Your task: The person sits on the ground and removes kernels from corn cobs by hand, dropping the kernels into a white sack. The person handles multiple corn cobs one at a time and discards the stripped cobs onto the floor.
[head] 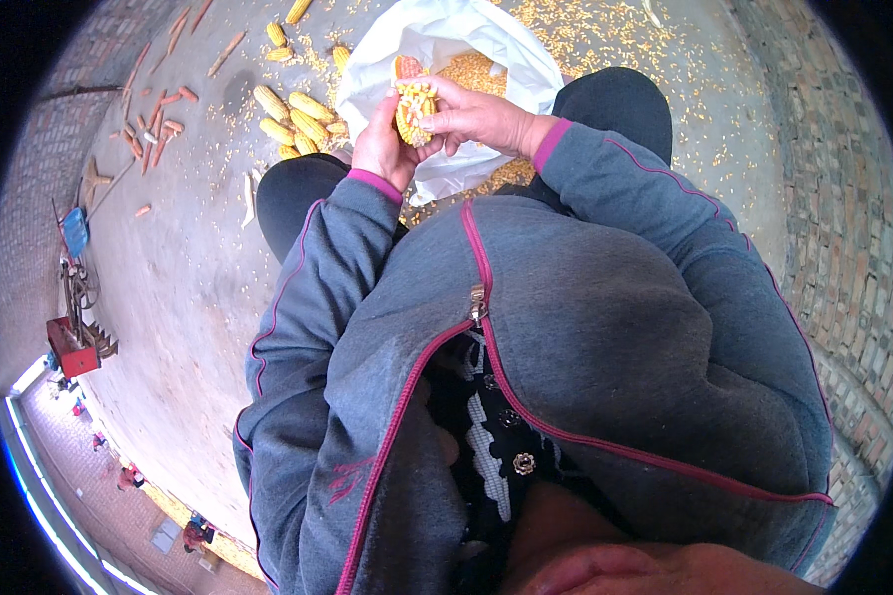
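Note:
My left hand [382, 145] holds an ear of yellow corn [415, 123] from its left side. From the right, my right hand [476, 115] has its fingers on the same ear, over the kernels. A reddish, bare piece of cob [408, 67] shows at the ear's top; whether it is part of the ear or a separate cob, I cannot tell. Loose pale and yellow kernels lie at the middle of the ear. Below both hands is a white plastic woven sack [525, 44], its mouth folded wide, with loose kernels [472, 72] inside.
Several corn ears [309, 126] lie left of the sack. Farther left are bare reddish cobs [156, 141]. Loose kernels are scattered over the concrete floor [171, 275]. A brick wall [833, 201] is at right. A red metal machine [74, 349] stands at the far left, with people in the distance.

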